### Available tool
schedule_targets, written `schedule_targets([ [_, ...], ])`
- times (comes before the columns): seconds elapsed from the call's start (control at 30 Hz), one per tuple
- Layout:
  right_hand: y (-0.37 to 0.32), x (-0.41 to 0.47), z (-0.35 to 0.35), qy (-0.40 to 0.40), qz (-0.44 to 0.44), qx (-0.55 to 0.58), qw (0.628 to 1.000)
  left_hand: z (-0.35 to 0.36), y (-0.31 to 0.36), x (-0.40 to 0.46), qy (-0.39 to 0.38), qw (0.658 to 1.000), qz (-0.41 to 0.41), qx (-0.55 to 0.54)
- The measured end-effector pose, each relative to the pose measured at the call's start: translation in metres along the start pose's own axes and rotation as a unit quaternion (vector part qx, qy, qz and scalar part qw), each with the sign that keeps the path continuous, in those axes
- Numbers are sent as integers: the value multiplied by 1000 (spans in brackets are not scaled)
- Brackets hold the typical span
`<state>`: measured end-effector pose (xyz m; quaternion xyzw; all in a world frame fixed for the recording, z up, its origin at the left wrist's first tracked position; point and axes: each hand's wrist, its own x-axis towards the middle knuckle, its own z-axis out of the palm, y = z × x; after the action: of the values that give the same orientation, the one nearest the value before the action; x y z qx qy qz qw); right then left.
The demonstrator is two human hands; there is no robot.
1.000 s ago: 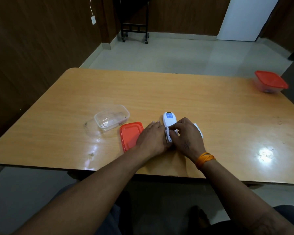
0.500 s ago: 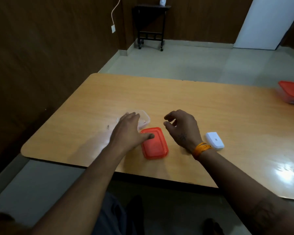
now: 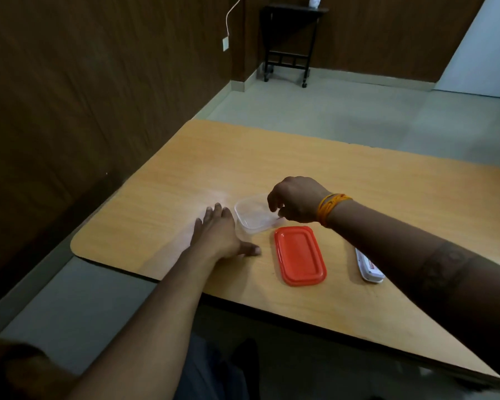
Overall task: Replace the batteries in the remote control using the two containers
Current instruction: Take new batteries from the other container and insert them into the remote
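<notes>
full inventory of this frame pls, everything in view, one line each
table: 1, light wood top, fills centre and right
clear container: 1, transparent, lid off, on the table under the right hand; contents not discernible
lid: 1, orange-red, flat on the table, just nearer than the container
remote control: 1, white, on the table right of the lid, partly hidden by the right forearm
side table: 1, black, against the far wall, small white object on top
wall socket: 1, white with a cable, left wall
door or panel: 1, white, far right
left hand: 1, flat on the table left of the container
right hand: 1, fingers curled over the container; orange wrist band
</notes>
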<state>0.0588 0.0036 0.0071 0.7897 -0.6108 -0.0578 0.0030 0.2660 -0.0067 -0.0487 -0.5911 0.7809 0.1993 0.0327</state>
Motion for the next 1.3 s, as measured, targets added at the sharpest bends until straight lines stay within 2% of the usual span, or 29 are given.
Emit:
schedule_targets([
  [0.13, -6, 14, -4, -34, -31, -34, 998, 2, 0, 4, 6, 1000, -1, 13],
  [0.4, -7, 26, 8, -10, -33, -11, 999, 1, -2, 5, 5, 1000, 7, 3],
  [0.67, -5, 35, -1, -55, -63, 0, 996, 0, -2, 6, 11, 1000, 9, 6],
  [0.93, -2, 44, 13, -27, -37, 51, 998, 1, -1, 5, 9, 1000, 11, -3],
  [1.03, -2, 43, 21, 8, 1, 103, 995, 0, 0, 4, 13, 1000, 11, -1],
  [1.1, -2, 39, 24, 61, 21, 152, 986, 0, 1, 1, 19, 1000, 10, -4],
  [1.3, -12, 1, 26, 229, 67, 322, 916, -5, 15, -20, 24, 1000, -5, 17],
])
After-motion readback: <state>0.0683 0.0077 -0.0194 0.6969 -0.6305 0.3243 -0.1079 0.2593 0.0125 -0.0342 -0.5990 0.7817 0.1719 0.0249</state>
